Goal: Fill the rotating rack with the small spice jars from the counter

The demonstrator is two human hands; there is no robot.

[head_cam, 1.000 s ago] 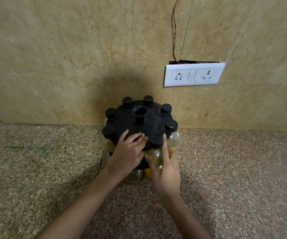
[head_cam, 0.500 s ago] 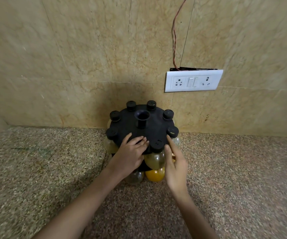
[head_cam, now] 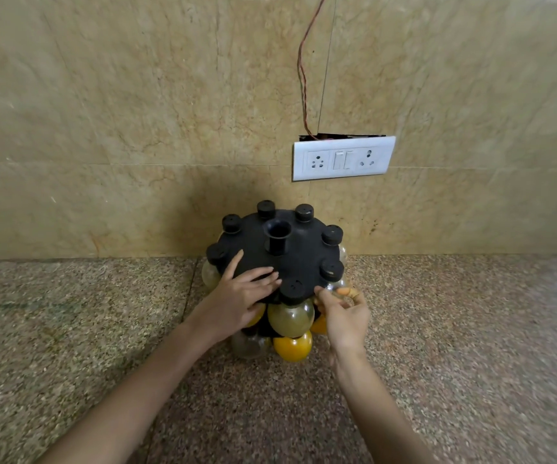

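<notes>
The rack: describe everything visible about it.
The rack is black, matte, plastic-looking, with a round top and a hollow central post. Seven black jar caps ring its rim; round jars hang below, one pale, one yellow. It stands upright on the speckled counter by the wall. The left hand lies on its top; the right hand touches its front rim.

Warm, moderately dim light is noted, a soft shadow is cast on the wall (head_cam: 203,209) behind the rack (head_cam: 273,252), and wide-angle bending with blur is seen at the edges.
</notes>
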